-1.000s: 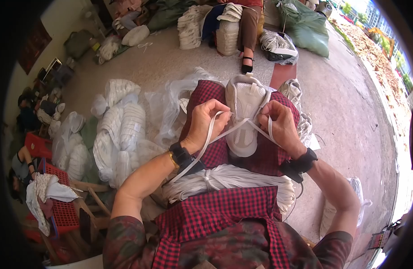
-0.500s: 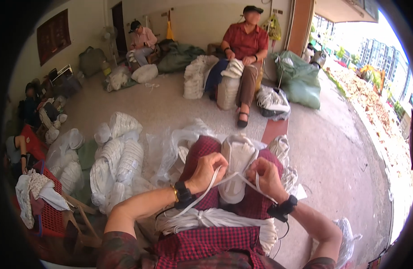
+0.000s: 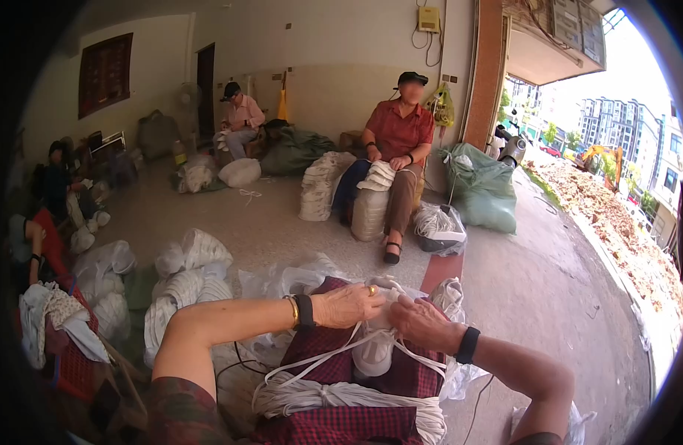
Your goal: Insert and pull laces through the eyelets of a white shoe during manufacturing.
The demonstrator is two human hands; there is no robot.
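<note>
On my lap, over red-and-black checked cloth [image 3: 319, 353], lies a white shoe [image 3: 372, 357] with its rounded toe toward me. My left hand [image 3: 347, 305] is closed at the far part of the shoe, and a white shoelace [image 3: 317, 361] runs down from beneath its fingers. My right hand [image 3: 424, 322] is closed against the shoe's right side, its fingertips partly hidden. Strands of lace hang loosely out to both sides from the shoe's middle. A tied bundle of white laces [image 3: 323, 396] lies across my lap, nearer to me.
Plastic-wrapped stacks of white shoe parts [image 3: 182, 285] stand on the left, behind a red plastic basket [image 3: 78, 371] with cloths on its rim. A seated person in red [image 3: 402, 133] works ahead beside a green sack [image 3: 481, 189]. More people sit farther back.
Both hands have come together at the shoe's far part; before, they were apart, pulling lace ends outward. The lace now hangs slack over my lap. My view has tilted up.
</note>
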